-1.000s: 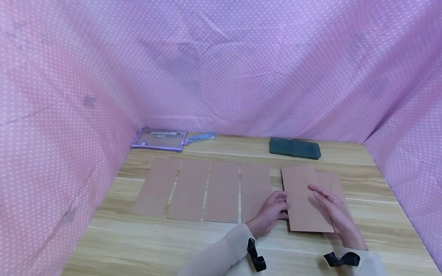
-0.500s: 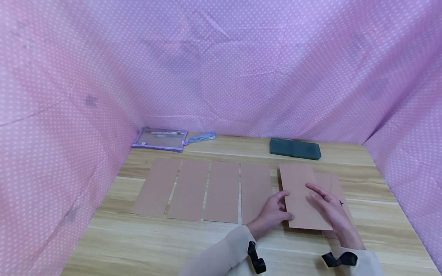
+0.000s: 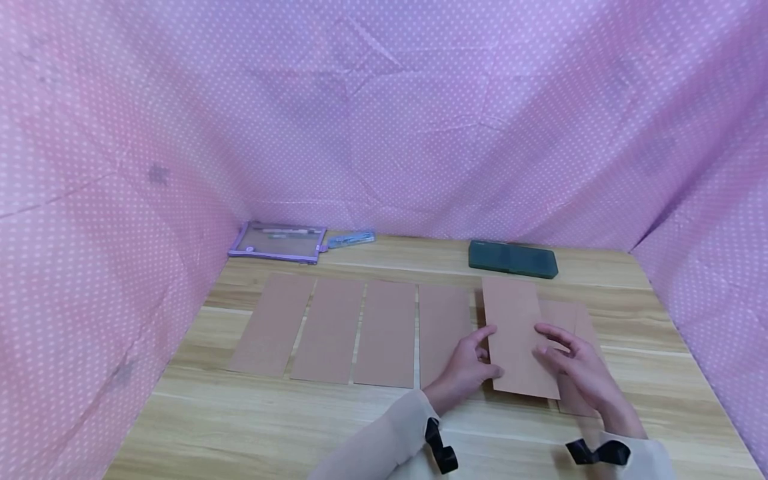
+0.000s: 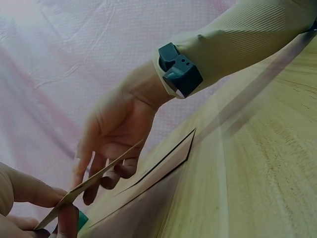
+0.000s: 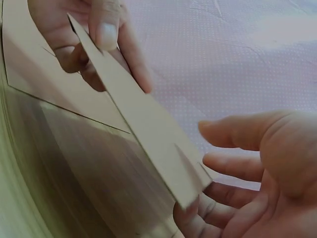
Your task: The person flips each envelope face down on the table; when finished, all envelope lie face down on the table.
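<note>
My left hand (image 3: 462, 373) pinches the left edge of a brown kraft paper card (image 3: 517, 340), thumb in front and fingers behind. The card is raised and tilted above the table. At its right edge, my right hand (image 3: 585, 373) has its fingers loosely bent, touching from behind. In the right wrist view the right thumb (image 5: 233, 130) stands off the card. Under the held card's right side lie more brown paper pieces (image 3: 582, 360), partly covered. Several like cards, such as the leftmost card (image 3: 273, 327), lie in a row to the left.
A purple-edged mesh pouch (image 3: 276, 243) with pens lies at the back left, beside a light blue packet (image 3: 351, 239). A dark green case (image 3: 513, 259) rests at the back right. Pink dotted cloth (image 3: 384, 133) surrounds the wooden table (image 3: 288, 427).
The held card has lifted and shifted slightly left and away from the paper below. The left thumb has come onto its front; the right hand's fingers have moved to its right edge.
</note>
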A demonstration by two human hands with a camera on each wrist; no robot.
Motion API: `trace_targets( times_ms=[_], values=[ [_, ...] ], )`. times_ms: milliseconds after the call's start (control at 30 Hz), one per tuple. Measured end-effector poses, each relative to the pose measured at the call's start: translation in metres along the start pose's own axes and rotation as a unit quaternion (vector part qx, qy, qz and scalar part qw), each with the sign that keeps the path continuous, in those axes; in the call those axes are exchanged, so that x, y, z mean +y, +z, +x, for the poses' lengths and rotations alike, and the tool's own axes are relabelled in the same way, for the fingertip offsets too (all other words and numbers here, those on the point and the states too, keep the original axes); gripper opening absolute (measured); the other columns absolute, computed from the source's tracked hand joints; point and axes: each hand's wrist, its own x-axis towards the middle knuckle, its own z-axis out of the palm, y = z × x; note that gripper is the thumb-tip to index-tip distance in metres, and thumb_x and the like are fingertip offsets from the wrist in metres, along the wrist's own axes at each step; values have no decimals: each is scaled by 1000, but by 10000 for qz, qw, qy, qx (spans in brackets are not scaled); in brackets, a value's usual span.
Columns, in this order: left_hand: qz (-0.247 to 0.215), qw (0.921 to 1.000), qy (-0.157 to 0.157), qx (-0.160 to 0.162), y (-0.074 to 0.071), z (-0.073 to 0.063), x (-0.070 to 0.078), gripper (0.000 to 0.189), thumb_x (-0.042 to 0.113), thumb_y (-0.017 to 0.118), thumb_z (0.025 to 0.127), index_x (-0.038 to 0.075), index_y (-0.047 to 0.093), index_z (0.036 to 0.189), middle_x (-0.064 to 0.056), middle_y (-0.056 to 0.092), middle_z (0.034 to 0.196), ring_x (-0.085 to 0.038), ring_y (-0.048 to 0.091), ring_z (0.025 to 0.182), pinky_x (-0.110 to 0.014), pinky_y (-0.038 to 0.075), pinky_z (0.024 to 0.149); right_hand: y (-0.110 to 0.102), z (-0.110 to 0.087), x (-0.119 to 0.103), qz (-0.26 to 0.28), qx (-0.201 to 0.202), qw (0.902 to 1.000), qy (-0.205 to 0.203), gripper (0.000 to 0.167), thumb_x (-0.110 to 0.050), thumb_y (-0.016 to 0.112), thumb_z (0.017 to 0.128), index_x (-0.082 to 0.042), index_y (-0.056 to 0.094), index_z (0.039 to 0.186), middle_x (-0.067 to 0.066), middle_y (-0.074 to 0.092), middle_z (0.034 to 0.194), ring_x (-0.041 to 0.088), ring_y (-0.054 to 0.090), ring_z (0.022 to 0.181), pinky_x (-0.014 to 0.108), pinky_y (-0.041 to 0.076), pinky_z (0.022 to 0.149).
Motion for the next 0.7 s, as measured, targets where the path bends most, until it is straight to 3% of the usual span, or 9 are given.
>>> trace_targets(
  times_ms=[300, 400, 500, 533, 633, 700],
  values=[
    [208, 9995, -226, 83, -7, 1, 0, 72, -6, 73, 80, 24, 54, 143, 0, 64, 123, -13, 55, 90, -26, 52, 70, 4, 0, 2, -121, -137, 9997, 188, 62, -12, 67, 95, 11, 39, 145, -42, 44, 117, -2, 67, 86, 19, 57, 74],
    [70, 9996, -291, 12, -8, 2, -2, 69, -2, 71, 82, 19, 52, 145, 1, 62, 98, -10, 49, 69, -24, 44, 61, 5, 1, 2, -248, -125, 9994, 193, 62, -12, 67, 94, 11, 41, 145, -43, 45, 115, -1, 66, 84, 20, 57, 72],
    [-90, 9996, -269, -47, -9, 4, -5, 67, 2, 68, 84, 12, 49, 147, 0, 65, 114, -9, 39, 60, -26, 48, 72, 7, 2, 4, -459, -73, 9988, 123, 60, -11, 68, 94, 10, 43, 144, -43, 46, 115, -1, 65, 80, 20, 56, 70],
    [-138, 9995, -267, -69, -10, 4, -5, 66, 4, 67, 85, 10, 48, 148, -5, 65, 121, -9, 41, 61, -29, 52, 82, 7, 2, 4, -513, -44, 9986, 106, 60, -11, 68, 93, 10, 44, 144, -42, 46, 116, -1, 64, 78, 20, 56, 69],
    [-213, 9994, -241, -102, -11, 4, -5, 66, 6, 66, 86, 7, 45, 149, -11, 43, 158, -17, 63, 102, -43, 41, 116, 10, 3, 6, -695, 44, 9975, 99, 58, -10, 69, 92, 9, 46, 143, -24, 53, 126, -1, 60, 73, 20, 55, 67],
    [-327, 9990, -253, -140, -11, 4, -5, 67, 6, 66, 86, 6, 44, 149, -12, 40, 160, -26, 52, 134, -49, 34, 121, 12, 3, 6, -787, 90, 9968, 117, 58, -9, 69, 92, 10, 47, 142, -4, 56, 131, 0, 58, 69, 20, 54, 65]
  ],
)
